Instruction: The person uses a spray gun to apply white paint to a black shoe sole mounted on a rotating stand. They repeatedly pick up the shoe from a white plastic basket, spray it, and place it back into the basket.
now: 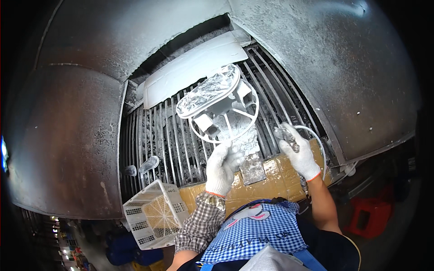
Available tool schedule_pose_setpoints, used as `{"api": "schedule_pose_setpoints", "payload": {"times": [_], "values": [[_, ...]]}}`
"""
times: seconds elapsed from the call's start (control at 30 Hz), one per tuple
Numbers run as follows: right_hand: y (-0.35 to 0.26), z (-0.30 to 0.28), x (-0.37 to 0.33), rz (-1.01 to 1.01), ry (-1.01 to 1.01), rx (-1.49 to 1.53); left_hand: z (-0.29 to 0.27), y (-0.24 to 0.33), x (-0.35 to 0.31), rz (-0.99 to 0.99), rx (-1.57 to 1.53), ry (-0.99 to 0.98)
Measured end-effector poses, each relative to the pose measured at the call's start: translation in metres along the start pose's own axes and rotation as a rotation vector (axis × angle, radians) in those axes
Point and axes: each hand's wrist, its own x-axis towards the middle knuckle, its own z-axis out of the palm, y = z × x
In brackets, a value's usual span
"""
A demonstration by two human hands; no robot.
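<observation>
A white part with an oval, foil-covered top (210, 90) stands tilted on a white spoked ring (257, 115) above a metal grate. Two white box-shaped pieces stick out below the oval top. My left hand (222, 167), in a white glove, is at the ring's near rim with its fingers loosely apart; whether they touch the rim is unclear. In my right hand (300, 158), also gloved, is a metallic spray gun (288, 137), with a pale hose (322, 144) curving down beside it. The gloved fingers hide part of the gun.
Brown cardboard (282, 174) covers the near edge, with a grey block (252, 170) on it. A white plastic basket (156, 214) tilts at the left. Two small oval foil-covered pieces (149, 165) are near it. Metal walls flank the grate (169, 140); a white sheet (192, 67) lies behind.
</observation>
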Motion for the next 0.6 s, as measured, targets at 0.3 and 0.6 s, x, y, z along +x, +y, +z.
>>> {"api": "schedule_pose_setpoints", "payload": {"times": [0.3,0.6], "values": [[0.139,-0.011,-0.062,0.344,0.162,-0.323,0.077,0.021,0.069,0.137,-0.189,0.002],[0.161,0.010,-0.083,0.380,0.158,-0.390,0.093,0.038,0.109,0.770,0.712,0.128]]}}
